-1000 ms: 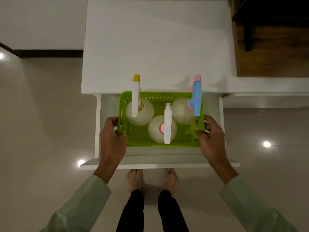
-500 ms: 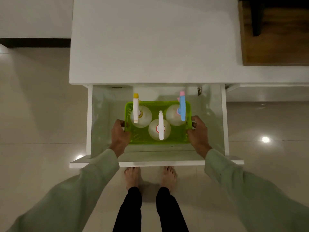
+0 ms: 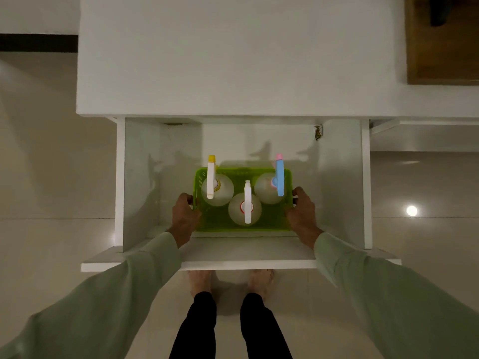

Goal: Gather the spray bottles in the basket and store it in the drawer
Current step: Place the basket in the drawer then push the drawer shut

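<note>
A green plastic basket (image 3: 274,222) sits low inside the open white drawer (image 3: 145,182), near its front wall. Three round pale spray bottles stand upright in it: one with a yellow-tipped white nozzle (image 3: 211,177) at back left, one with a white nozzle (image 3: 247,203) at the front middle, one with a blue and pink nozzle (image 3: 279,177) at back right. My left hand (image 3: 185,216) grips the basket's left side. My right hand (image 3: 302,213) grips its right side.
The drawer hangs out from under a white cabinet top (image 3: 233,60). A dark wooden shelf (image 3: 440,47) stands at the upper right. My bare feet (image 3: 230,281) stand on the glossy tiled floor just below the drawer front (image 3: 246,264).
The basket has gone down from the drawer's rim into the drawer, with both hands still on its sides. The camera has come closer to the drawer.
</note>
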A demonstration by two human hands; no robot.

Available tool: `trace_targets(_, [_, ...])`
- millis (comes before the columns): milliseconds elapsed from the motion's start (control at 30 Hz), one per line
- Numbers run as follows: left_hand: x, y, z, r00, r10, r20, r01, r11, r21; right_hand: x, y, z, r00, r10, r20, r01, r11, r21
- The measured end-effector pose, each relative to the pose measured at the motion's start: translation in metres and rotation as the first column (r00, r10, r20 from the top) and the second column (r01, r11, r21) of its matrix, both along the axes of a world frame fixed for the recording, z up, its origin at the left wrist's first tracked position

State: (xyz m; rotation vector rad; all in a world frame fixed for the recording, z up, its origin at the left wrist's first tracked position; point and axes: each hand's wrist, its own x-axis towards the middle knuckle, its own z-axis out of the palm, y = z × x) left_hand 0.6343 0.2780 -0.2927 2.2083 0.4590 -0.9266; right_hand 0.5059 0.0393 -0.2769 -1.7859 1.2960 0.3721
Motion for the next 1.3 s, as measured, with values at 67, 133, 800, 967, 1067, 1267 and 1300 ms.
trace_targets(67, [0.000, 0.002, -0.004, 1.000, -0.009, -0.004, 0.009, 1.000, 0.004, -0.001, 0.002, -0.003, 1.000, -0.003, -0.004, 0.003, 1.000, 0.004])
trace_targets(133, [0.000, 0.004, -0.006, 1.000, -0.017, -0.011, 0.018, 1.000, 0.003, -0.001, 0.002, -0.005, 1.000, 0.003, -0.011, -0.003, 1.000, 0.009])
trace_targets(800, [-0.100, 0.019, 0.167, 0.671, -0.693, 0.262, 0.728, 0.683, -0.061, -0.062, 0.052, 0.147, 0.708, 0.667, 0.230, -0.659, 0.742, -0.124])
trace_targets(967, [-0.095, 0.025, 0.149, 0.351, -0.893, 0.283, 0.903, 0.402, 0.149, -0.067, 0.058, 0.126, 0.281, 0.949, -0.144, -0.947, 0.250, -0.202])
trace_targets(1067, [-0.081, 0.029, 0.140, 0.268, -0.923, 0.277, 0.930, 0.323, 0.177, -0.063, 0.061, 0.119, 0.225, 0.947, -0.229, -0.955, 0.167, -0.245])
trace_targets(1267, [-0.063, 0.022, 0.131, 0.215, -0.931, 0.295, 0.928, 0.289, 0.235, -0.047, 0.061, 0.119, 0.348, 0.898, -0.270, -0.883, 0.217, -0.416])
trace_targets(1300, [-0.058, 0.018, 0.131, 0.213, -0.928, 0.306, 0.920, 0.296, 0.256, -0.043, 0.058, 0.118, 0.354, 0.896, -0.268, -0.879, 0.221, -0.421])
